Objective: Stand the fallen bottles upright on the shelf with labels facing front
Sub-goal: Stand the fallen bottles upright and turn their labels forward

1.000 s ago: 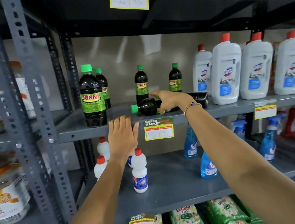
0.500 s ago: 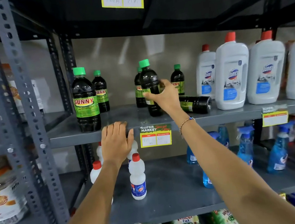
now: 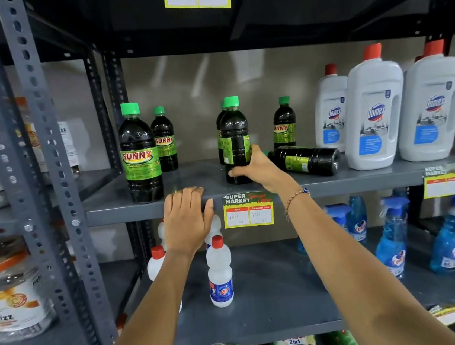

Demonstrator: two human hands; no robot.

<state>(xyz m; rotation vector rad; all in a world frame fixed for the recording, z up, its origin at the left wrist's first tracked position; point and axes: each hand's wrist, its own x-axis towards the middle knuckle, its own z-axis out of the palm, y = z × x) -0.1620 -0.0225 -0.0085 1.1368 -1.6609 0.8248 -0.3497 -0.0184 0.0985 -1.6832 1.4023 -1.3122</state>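
My right hand (image 3: 257, 169) grips the lower body of a dark green-capped Sunny bottle (image 3: 233, 132), which stands upright on the middle shelf (image 3: 192, 176) with its label turned sideways. A second dark bottle (image 3: 305, 160) lies on its side just right of that hand, its base pointing right. Three more Sunny bottles stand upright: a large one (image 3: 139, 154) at the front left, one (image 3: 164, 139) behind it and one (image 3: 284, 123) at the back right. My left hand (image 3: 187, 216) rests flat on the shelf's front edge, holding nothing.
White Domex bottles (image 3: 375, 110) stand at the right of the same shelf. Price tags (image 3: 248, 209) hang on the shelf edge. Below are small white bottles (image 3: 219, 272) and blue spray bottles (image 3: 392, 235). Grey slotted uprights (image 3: 49, 164) stand at the left.
My right hand has lifted the fallen bottle from lying on its side to standing upright, then slid down to its lower body. The left hand has stayed on the shelf edge.
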